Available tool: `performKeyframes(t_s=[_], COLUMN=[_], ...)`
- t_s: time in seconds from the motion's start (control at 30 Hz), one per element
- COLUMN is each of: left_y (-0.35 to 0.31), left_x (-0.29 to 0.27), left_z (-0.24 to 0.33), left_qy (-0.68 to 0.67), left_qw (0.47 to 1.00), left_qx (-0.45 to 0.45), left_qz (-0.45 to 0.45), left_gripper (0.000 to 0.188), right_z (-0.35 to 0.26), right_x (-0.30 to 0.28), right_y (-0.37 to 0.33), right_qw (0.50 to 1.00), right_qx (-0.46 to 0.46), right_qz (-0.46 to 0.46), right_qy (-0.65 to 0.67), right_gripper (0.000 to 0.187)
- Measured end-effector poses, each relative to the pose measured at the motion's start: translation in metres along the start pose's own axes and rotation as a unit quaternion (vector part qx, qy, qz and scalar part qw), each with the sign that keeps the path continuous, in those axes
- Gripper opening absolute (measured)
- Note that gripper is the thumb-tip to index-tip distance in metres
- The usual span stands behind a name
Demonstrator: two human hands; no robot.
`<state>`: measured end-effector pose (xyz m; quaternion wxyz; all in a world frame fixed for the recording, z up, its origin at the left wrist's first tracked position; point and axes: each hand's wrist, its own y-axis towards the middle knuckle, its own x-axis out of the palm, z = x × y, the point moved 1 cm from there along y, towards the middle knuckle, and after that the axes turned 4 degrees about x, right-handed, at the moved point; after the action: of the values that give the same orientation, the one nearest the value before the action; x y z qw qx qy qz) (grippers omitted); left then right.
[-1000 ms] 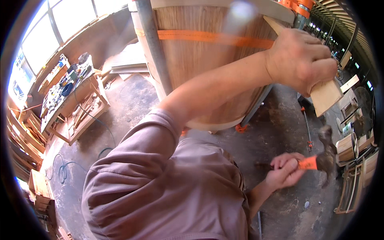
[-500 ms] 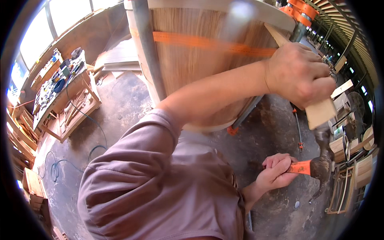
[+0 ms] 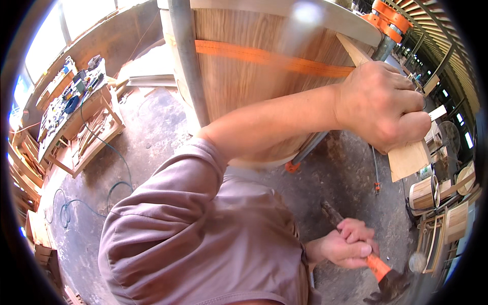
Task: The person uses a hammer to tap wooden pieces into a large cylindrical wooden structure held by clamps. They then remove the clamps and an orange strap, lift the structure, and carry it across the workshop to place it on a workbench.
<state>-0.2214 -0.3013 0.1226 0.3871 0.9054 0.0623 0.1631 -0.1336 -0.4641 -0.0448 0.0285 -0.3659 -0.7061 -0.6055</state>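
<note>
My left arm reaches across to the right, and my left hand (image 3: 384, 104) is closed around a flat strip of pale wood (image 3: 409, 160). The strip's far end lies against the side of a large wood-panelled piece (image 3: 244, 28), by an orange strap (image 3: 274, 60) that runs across the panel. Low on the right, my right hand (image 3: 351, 246) grips a hammer (image 3: 377, 266) by its dark handle, which has an orange section next to the head. The hammer head (image 3: 390, 285) points down, away from the strip. My fingers hide the strip's middle.
Metal pipe clamps with orange ends, one a large orange clamp head (image 3: 389, 20), hold the panelled piece. A cluttered workbench (image 3: 76, 114) stands at the left, with a blue-green hose (image 3: 66, 208) on the floor. Wooden buckets (image 3: 423, 193) and frames line the right.
My right hand has swung the hammer down and away from the near end of the wood strip. My left hand stays on the strip, with only a slight shift.
</note>
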Motion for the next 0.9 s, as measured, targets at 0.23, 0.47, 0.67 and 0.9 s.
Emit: performKeyframes(t_s=[0.23, 0.47, 0.67, 0.9], left_y=[0.002, 0.006, 0.006, 0.005], left_x=[-0.007, -0.019, -0.018, -0.02], left_z=[0.001, -0.002, 0.001, -0.003], left_qy=[-0.021, -0.036, -0.028, -0.026], left_qw=[1.0, 0.999, 1.0, 1.0], left_qx=[-0.003, -0.006, -0.002, 0.007], left_qz=[0.005, 0.006, 0.005, -0.005], left_gripper=[0.028, 0.03, 0.031, 0.031], right_z=[0.003, 0.003, 0.006, 0.007], right_x=[0.003, 0.006, 0.009, 0.008], right_y=[-0.003, -0.009, -0.01, -0.014], right_qw=[0.997, 0.992, 0.977, 0.975], right_qx=[0.069, 0.094, 0.046, 0.066], right_qz=[-0.013, -0.053, -0.155, -0.138], right_qy=[-0.012, -0.068, -0.139, -0.161], right_gripper=[0.02, 0.018, 0.017, 0.018])
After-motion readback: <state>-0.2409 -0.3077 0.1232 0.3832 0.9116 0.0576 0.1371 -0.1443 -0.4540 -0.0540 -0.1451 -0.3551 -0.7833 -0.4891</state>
